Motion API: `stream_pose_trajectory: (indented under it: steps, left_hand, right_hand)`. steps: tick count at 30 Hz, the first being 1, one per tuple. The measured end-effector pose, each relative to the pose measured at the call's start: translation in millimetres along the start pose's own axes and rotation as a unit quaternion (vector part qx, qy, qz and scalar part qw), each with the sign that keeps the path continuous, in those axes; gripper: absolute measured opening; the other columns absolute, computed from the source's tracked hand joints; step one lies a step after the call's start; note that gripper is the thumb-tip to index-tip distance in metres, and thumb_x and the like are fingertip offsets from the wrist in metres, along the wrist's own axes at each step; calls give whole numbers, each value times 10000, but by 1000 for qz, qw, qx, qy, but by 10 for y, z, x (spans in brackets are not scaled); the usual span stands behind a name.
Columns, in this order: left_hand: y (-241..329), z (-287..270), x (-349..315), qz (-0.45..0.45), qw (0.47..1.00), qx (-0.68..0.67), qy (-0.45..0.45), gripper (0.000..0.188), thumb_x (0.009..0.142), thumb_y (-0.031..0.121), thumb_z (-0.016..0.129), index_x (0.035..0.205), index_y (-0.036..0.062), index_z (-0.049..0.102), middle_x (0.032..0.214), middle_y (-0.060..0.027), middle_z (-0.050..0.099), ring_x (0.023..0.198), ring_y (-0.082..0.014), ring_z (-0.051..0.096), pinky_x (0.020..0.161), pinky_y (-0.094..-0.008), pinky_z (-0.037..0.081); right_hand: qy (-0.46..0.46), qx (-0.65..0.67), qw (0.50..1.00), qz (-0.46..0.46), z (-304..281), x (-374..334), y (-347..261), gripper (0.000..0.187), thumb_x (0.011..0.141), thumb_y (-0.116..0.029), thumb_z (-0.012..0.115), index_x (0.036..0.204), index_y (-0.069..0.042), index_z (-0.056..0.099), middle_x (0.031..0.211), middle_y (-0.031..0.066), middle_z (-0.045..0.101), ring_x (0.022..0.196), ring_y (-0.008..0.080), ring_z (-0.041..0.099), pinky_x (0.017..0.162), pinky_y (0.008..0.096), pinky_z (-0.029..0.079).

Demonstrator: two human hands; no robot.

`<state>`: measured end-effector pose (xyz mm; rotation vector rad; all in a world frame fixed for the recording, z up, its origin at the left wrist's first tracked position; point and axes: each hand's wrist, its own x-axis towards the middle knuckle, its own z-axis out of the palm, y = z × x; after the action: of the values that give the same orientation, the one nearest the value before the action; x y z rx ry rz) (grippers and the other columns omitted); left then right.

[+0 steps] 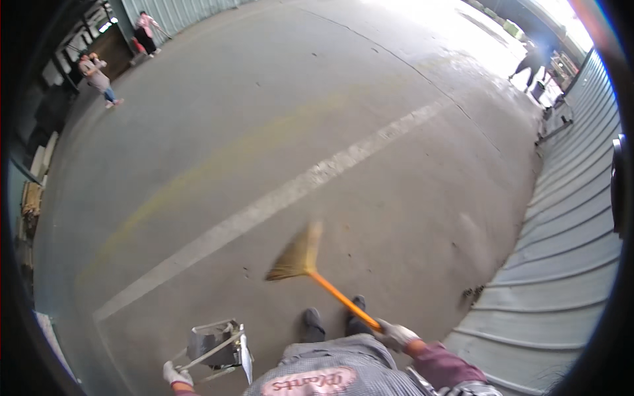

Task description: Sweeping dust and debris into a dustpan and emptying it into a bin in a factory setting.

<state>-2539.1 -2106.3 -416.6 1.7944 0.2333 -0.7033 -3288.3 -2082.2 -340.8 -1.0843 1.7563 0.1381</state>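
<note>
My right hand [397, 335], in a whitish glove, is wrapped round the orange handle of a broom [295, 257]. The broom slants out to the left in front of my feet, and its straw-coloured bristles are slightly blurred. At the lower left my left hand [177, 375], also gloved, grips the light frame handle of a metal dustpan [210, 344]. This dustpan has a dark grey pan and hangs beside me, left of my shoes [314, 322]. The fingertips of both hands are partly hidden.
A corrugated metal wall [548, 277] runs along my right, with small dark debris [473, 292] at its foot. A white line [264, 211] crosses the concrete floor. Two people [98, 76] stand far left; another person [529, 65] is far right. Stacked boards [32, 198] line the left edge.
</note>
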Motion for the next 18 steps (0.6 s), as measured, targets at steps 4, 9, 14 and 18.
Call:
stream_pose_trajectory:
  steps: [4, 9, 14, 18]
  left_hand:
    - [978, -1093, -184, 4, 999, 32, 21, 230, 863, 332, 595, 908, 108, 572, 757, -15, 526, 690, -148, 500, 563, -287, 421]
    - [1379, -1463, -161, -19, 997, 69, 14, 214, 908, 293, 558, 922, 82, 591, 811, -21, 572, 752, -136, 543, 594, -266, 465]
    - [1371, -1902, -136, 102, 957, 271, 21, 227, 905, 254, 559, 1026, 69, 611, 901, -11, 607, 815, -145, 556, 682, -259, 471]
    - [1227, -1380, -1134, 39, 990, 58, 121, 255, 909, 236, 543, 1099, 76, 603, 968, -24, 620, 862, -164, 564, 755, -265, 471]
  right_hand:
    - [-34, -141, 989, -36, 643, 406, -1577, 438, 936, -475, 410, 1362, -379, 441, 957, 116, 676, 859, 318, 671, 713, 405, 511]
    - [-5, -232, 971, -51, 884, 886, -1991, 356, 955, -366, 390, 1260, -309, 564, 1063, 77, 678, 1006, 282, 657, 835, 446, 491]
    - [-26, 9, 982, 187, 357, 752, -1107, 482, 952, -506, 326, 1260, -227, 568, 1112, 136, 658, 1117, 316, 595, 955, 406, 427]
    - [30, -154, 975, 160, -223, 246, 281, 524, 961, -578, 259, 1287, -287, 548, 1053, 103, 675, 970, 304, 658, 845, 414, 477]
